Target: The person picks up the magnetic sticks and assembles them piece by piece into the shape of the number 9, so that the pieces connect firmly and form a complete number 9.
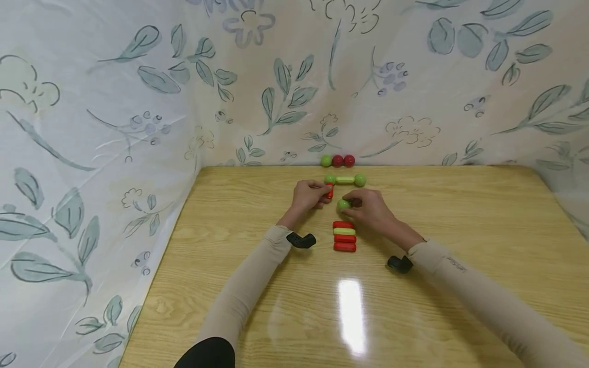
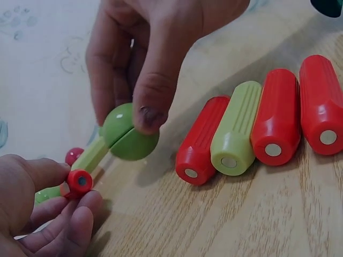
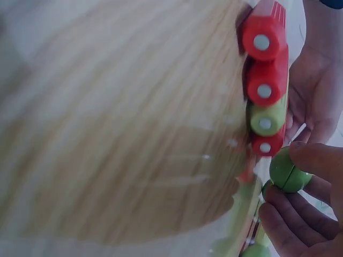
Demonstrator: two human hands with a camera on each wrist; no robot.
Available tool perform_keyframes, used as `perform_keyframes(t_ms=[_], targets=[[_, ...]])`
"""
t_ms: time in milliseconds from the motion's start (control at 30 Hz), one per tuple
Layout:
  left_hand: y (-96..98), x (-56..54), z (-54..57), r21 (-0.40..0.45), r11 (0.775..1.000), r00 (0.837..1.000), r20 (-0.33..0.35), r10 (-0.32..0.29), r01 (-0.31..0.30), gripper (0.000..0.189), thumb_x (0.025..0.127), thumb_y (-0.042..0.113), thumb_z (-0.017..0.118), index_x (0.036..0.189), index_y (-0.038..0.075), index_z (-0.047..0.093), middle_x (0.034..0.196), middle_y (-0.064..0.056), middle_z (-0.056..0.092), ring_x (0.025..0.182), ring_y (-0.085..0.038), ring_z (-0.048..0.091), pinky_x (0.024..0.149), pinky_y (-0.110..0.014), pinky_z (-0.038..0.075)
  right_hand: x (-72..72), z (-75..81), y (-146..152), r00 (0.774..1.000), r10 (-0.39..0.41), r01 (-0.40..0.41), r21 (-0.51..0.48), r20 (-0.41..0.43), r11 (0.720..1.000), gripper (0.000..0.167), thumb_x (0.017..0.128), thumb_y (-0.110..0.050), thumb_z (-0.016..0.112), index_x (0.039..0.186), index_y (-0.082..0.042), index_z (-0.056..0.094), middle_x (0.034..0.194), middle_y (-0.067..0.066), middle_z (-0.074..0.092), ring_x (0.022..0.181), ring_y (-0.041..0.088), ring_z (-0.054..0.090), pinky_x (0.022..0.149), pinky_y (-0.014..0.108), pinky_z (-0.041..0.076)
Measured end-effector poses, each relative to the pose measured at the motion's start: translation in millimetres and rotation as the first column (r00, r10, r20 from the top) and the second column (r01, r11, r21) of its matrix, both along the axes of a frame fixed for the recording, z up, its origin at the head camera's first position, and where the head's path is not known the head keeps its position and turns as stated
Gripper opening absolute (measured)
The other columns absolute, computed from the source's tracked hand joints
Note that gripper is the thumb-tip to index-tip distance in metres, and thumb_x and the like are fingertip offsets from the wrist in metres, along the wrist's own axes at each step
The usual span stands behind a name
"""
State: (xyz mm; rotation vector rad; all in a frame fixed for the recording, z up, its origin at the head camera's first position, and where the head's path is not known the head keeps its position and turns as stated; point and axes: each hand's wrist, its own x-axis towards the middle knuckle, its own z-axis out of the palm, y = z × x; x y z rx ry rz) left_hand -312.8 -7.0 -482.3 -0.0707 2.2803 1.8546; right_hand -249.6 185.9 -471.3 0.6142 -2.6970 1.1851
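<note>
Left hand [image 1: 310,196] pinching one red rod [image 1: 330,191], right hand [image 1: 369,207] pinching one green ball [image 1: 342,205], four rods [image 1: 344,238] side by side

Site: screened-off recording station; wider room (home, lab or office) indeterminable. Evidence: floral sheet [image 1: 248,51] hanging from 9 through 12 to 3 o'clock, hiding anything beyond; wood-grain table [image 1: 193,271] against it; glare [image 1: 352,317] on its surface toward 5 o'clock; wrist cameras [image 1: 301,240] worn.

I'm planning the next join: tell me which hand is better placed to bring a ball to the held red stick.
Probably the right hand: it pinches a green ball close to the red stick, whereas the left hand is occupied, holding that stick.
</note>
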Motion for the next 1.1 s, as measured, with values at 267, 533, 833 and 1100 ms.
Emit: perform_keyframes(t_ms=[267,533,833,1100], targets=[[-1.8,0.1,-1.5,-0.017,1.0,0.999,-0.028,-0.017,0.017,0.018,0.09,0.024,0.078,0.095,0.006,0.074,0.077,-0.006,0.073,0.068,-0.017,0.071,0.052,-0.024,0.054,-2.7,1.7,-16,1.0,0.008,-0.008,0.012,0.024,1.0,0.027,0.081,-0.008,0.084,0.105,0.001,0.074,0.098,0.011,0.074,0.085,0.023,0.07,0.076,0.04,0.058],[-2.6,0.5,-5.3,-0.032,0.999,0.998,-0.061,-0.015,0.013,0.018,0.09,0.023,0.078,0.095,0.006,0.074,0.081,-0.003,0.072,0.06,-0.013,0.067,0.052,-0.024,0.054,-5.6,-1.0,-26,1.0,0.004,-0.004,0.001,0.017,1.0,0.024,0.08,-0.009,0.086,0.098,0.0,0.074,0.089,0.009,0.073,0.079,0.021,0.07,0.071,0.038,0.058],[-4.5,2.3,-5.1,-0.081,0.997,0.998,-0.064,-0.011,0.006,0.016,0.09,0.024,0.077,0.094,0.009,0.075,0.08,-0.001,0.072,0.057,-0.011,0.062,0.052,-0.022,0.052,-9.9,-7.8,-32,1.0,-0.002,0.002,-0.017,0.017,1.0,0.023,0.079,-0.009,0.086,0.097,0.0,0.074,0.089,0.008,0.074,0.077,0.019,0.071,0.069,0.035,0.058],[-4.9,0.9,-4.5,-0.095,0.995,0.998,-0.061,-0.016,0.01,0.018,0.089,0.025,0.078,0.095,0.009,0.074,0.082,0.0,0.072,0.058,-0.01,0.062,0.052,-0.022,0.052,-11.6,-6.4,-34,0.999,-0.045,0.045,-0.032,0.023,0.998,0.023,0.08,-0.009,0.085,0.098,0.001,0.074,0.09,0.01,0.074,0.078,0.022,0.072,0.069,0.037,0.059]])
